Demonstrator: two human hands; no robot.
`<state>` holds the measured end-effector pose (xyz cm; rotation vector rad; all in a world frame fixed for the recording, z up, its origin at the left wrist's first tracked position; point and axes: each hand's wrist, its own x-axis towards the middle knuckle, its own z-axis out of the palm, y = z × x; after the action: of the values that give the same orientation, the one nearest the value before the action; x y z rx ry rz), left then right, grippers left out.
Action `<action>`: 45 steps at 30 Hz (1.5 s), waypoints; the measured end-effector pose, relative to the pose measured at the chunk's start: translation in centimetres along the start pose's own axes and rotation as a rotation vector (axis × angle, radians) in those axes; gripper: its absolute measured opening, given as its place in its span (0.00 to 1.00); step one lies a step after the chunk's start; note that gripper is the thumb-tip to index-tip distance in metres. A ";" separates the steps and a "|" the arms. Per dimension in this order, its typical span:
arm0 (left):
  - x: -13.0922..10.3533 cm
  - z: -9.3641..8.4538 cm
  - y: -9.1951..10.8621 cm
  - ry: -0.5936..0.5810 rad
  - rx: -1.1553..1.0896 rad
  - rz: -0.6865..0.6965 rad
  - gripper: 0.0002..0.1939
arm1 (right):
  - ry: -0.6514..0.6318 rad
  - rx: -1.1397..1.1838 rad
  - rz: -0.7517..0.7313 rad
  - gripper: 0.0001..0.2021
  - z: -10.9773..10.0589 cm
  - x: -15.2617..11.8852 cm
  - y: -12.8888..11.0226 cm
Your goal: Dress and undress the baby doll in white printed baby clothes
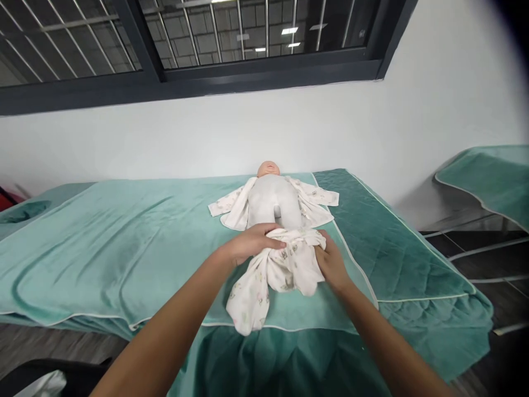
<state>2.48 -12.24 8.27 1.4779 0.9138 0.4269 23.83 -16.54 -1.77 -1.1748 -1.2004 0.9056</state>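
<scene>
A baby doll (273, 197) lies on its back on the green bed, its head toward the wall and its legs toward me. Its body is pale grey cloth, and a white printed baby jacket (318, 196) lies spread open around it with the sleeves out to both sides. At the doll's feet, white printed baby pants (289, 264) are bunched between my hands, one leg hanging toward the bed's front edge. My left hand (256, 242) grips the waist end with the thumb on top. On the other side my right hand (330, 262) is closed on the cloth, its fingertips partly hidden.
A light green sheet (124, 242) covers much of the bed, with darker quilted cover (380, 242) showing at the right. Behind stand a white wall (185, 138) and a barred window (248, 33). Another green-covered piece with metal legs (491, 173) is at far right.
</scene>
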 end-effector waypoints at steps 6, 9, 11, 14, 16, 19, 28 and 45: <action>2.5 -0.8 0.7 0.244 0.260 0.170 0.13 | -0.054 0.234 0.179 0.20 0.4 1.7 -0.3; 3.9 -1.3 1.4 0.320 0.360 0.258 0.11 | -0.071 0.205 0.104 0.21 0.2 3.0 -0.3; 4.9 -1.5 1.4 0.382 0.405 0.302 0.10 | -0.049 0.102 0.025 0.18 0.2 4.2 -0.1; 6.1 -1.5 1.1 0.454 0.450 0.335 0.10 | -0.032 0.086 0.033 0.17 0.4 6.2 0.5; 6.4 -1.4 0.8 0.488 0.455 0.337 0.10 | -0.040 0.165 0.101 0.19 0.5 7.0 1.2; 5.5 -1.9 0.5 0.413 0.359 0.307 0.13 | -0.057 0.231 0.126 0.20 0.0 7.1 2.1; 3.4 -3.1 -3.1 0.233 -0.236 0.222 0.19 | -0.615 -0.352 -0.200 0.19 -0.1 8.6 -5.4; 4.7 -3.4 -2.6 0.198 -0.273 0.203 0.18 | -0.627 0.436 0.327 0.14 1.9 13.5 -1.8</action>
<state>2.08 -6.75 5.09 1.2962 0.8249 0.8273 24.22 -3.55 2.68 -0.7548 -1.2141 1.7758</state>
